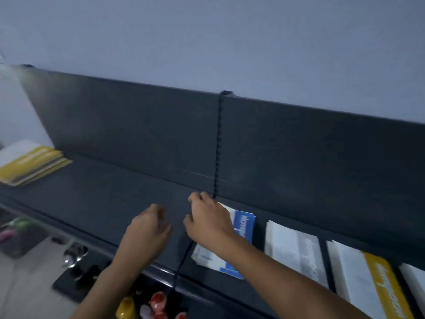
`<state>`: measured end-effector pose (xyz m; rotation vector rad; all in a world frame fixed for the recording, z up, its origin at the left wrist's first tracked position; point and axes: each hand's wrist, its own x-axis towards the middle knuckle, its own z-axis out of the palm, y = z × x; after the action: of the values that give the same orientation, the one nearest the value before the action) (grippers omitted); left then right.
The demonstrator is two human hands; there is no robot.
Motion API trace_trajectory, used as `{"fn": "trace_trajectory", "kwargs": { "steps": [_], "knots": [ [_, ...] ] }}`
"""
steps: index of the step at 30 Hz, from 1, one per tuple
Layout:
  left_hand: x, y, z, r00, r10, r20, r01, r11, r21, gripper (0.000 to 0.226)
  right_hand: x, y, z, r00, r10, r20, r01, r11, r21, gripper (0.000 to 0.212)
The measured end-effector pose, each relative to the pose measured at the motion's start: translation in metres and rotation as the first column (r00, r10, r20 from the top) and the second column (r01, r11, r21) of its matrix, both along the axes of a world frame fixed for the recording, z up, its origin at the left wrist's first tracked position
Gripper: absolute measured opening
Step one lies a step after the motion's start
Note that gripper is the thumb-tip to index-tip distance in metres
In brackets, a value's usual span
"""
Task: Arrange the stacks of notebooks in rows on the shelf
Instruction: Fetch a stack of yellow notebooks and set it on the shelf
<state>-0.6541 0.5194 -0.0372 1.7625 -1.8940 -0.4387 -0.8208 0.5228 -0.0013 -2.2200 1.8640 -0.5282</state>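
Note:
A blue-and-white notebook stack (243, 226) lies flat on the dark shelf (110, 199), just right of the slotted upright (217, 146). My right hand (209, 222) rests on the stack's left part, with fingers curled over its far left corner and the thumb at its left edge. My left hand (147, 229) hovers over bare shelf to the left, loosely curled and holding nothing. Further right lie a white stack (292, 247) and a white-and-yellow stack (368, 279), side by side in a row. A yellow stack (32, 164) sits at the shelf's far left end.
A dark back panel (138, 125) rises behind the shelf, with a pale wall above it. Below the front edge are red and yellow items (156, 302) and shiny metal objects (73, 252) on a lower level. Another white stack (416, 282) shows at the right edge.

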Motion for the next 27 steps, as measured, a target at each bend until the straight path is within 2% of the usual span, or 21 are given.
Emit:
{"fn": "trace_trajectory", "kwargs": {
  "steps": [7, 15, 21, 27],
  "knots": [
    [0.151, -0.046, -0.001, 0.969, 0.247, 0.013, -0.247, 0.969, 0.012, 0.031, 0.150, -0.094, -0.016, 0.965, 0.255, 0.058, -0.258, 0.965, 0.038, 0.029],
    [0.296, -0.068, -0.003, 0.884, 0.467, 0.033, -0.467, 0.884, -0.015, 0.023, 0.304, -0.159, -0.025, 0.889, 0.447, 0.097, -0.453, 0.890, 0.051, 0.037],
    [0.386, -0.096, -0.010, 0.858, 0.514, 0.017, -0.513, 0.858, -0.033, 0.027, 0.390, -0.197, -0.028, 0.879, 0.472, 0.071, -0.476, 0.878, 0.057, 0.039],
    [0.479, -0.133, -0.023, 0.906, 0.422, 0.045, -0.420, 0.907, -0.042, 0.026, 0.471, -0.226, -0.035, 0.918, 0.394, 0.052, -0.397, 0.914, 0.079, 0.039]
  ]
}}
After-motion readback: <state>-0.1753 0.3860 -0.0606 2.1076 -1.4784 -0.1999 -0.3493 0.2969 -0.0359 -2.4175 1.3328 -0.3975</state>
